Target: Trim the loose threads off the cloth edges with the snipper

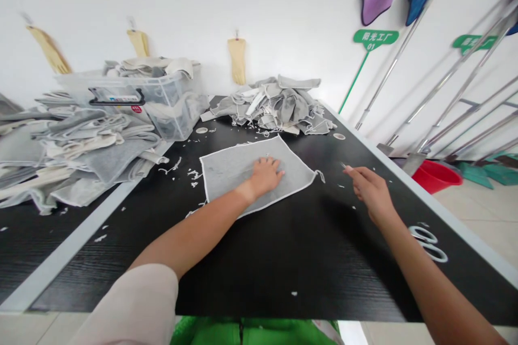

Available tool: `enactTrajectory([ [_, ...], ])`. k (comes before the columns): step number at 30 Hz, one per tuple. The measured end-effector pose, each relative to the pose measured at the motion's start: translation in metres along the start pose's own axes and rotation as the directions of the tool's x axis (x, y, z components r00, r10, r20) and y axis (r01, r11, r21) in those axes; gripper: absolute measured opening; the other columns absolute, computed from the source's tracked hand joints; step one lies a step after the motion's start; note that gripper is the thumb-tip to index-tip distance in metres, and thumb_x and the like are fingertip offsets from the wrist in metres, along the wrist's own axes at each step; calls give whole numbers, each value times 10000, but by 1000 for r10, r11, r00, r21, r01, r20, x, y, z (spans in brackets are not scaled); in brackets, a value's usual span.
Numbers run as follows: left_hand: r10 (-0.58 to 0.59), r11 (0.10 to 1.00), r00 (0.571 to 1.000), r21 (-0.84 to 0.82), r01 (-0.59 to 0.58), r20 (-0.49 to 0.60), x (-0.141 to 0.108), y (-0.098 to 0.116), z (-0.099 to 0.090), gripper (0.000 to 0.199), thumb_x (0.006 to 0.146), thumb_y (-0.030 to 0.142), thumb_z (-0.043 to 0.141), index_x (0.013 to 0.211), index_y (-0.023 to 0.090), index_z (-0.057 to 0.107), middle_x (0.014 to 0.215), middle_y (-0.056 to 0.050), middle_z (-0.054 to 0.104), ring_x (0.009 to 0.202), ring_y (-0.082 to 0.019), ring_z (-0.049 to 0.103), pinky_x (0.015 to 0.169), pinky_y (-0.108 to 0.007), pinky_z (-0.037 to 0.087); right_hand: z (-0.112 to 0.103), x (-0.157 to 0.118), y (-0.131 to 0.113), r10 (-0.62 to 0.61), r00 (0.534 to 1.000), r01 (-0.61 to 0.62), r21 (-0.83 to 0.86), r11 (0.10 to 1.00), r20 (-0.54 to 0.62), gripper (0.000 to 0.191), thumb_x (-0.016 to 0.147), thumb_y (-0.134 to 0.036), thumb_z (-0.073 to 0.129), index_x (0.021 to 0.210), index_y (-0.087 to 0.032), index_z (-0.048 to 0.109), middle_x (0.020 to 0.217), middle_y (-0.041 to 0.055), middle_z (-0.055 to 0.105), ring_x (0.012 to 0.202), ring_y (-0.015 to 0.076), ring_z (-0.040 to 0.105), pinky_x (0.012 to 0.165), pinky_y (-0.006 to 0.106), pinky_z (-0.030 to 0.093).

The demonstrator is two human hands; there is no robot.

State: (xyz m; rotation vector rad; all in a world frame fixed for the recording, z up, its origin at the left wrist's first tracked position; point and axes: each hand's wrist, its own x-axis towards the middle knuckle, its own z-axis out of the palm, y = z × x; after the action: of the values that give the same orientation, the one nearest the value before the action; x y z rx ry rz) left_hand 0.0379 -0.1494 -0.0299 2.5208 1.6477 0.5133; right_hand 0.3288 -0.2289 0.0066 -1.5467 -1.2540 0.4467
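Note:
A grey cloth [230, 170] with a white stitched edge lies flat on the black table. My left hand [265, 175] rests on it with fingers spread, pressing its middle. From the cloth's right corner trails a loose white thread [320, 174]. To the right of that corner, my right hand [370, 188] is raised over the table, apart from the cloth. Its thumb and fingertips pinch a small, thin, shiny thing [343, 165], too small to name. Scissors with pale handles [429, 245] lie near my right forearm, their blades not visible.
A pile of grey cloths [279, 105] sits at the back. On the left, more stacked cloths [93, 145] lean by a clear plastic bin [174, 102]. Thread scraps [194, 174] litter the black table [283, 264]. Mop poles [388, 81] and a red bucket [437, 177] stand right.

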Motion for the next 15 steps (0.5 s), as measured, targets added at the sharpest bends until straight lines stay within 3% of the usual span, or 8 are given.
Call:
enactTrajectory([
  [2, -40, 999, 999, 13, 40, 6, 11, 0, -2, 396, 980, 414, 573, 1284, 171, 644, 1334, -216, 631, 1273, -421, 553, 1046, -576, 420, 1, 1, 3, 2, 1000, -1, -37, 999, 29, 512, 798, -726, 687, 834, -217, 732, 497, -25, 464, 435, 139, 421, 402, 272, 306],
  [6, 162, 985, 987, -51, -162, -14, 33, 13, 0, 388, 978, 378, 566, 1314, 190, 616, 1292, -173, 645, 1251, -368, 563, 1055, -531, 441, 5, 5, 13, -38, 998, 42, -105, 994, 41, 503, 799, -719, 696, 848, -221, 751, 560, 12, 578, 504, 164, 511, 473, 279, 375],
  [9, 234, 961, 970, -134, -240, -63, 47, 31, 10, 396, 981, 390, 553, 1338, 229, 611, 1302, -125, 639, 1260, -313, 559, 1070, -459, 451, 10, 12, 17, -69, 997, 74, -159, 984, 40, 513, 811, -722, 682, 866, -217, 758, 661, 40, 669, 574, 185, 572, 522, 286, 404],
  [15, 139, 962, 988, -230, -150, -63, 62, 60, 34, 434, 899, 560, 633, 1201, 256, 704, 1202, -108, 664, 1214, -310, 582, 1034, -430, 476, 39, 37, 14, -94, 992, 114, -266, 957, 87, 501, 883, -695, 618, 911, -216, 761, 790, 38, 741, 701, 204, 638, 625, 288, 419],
])
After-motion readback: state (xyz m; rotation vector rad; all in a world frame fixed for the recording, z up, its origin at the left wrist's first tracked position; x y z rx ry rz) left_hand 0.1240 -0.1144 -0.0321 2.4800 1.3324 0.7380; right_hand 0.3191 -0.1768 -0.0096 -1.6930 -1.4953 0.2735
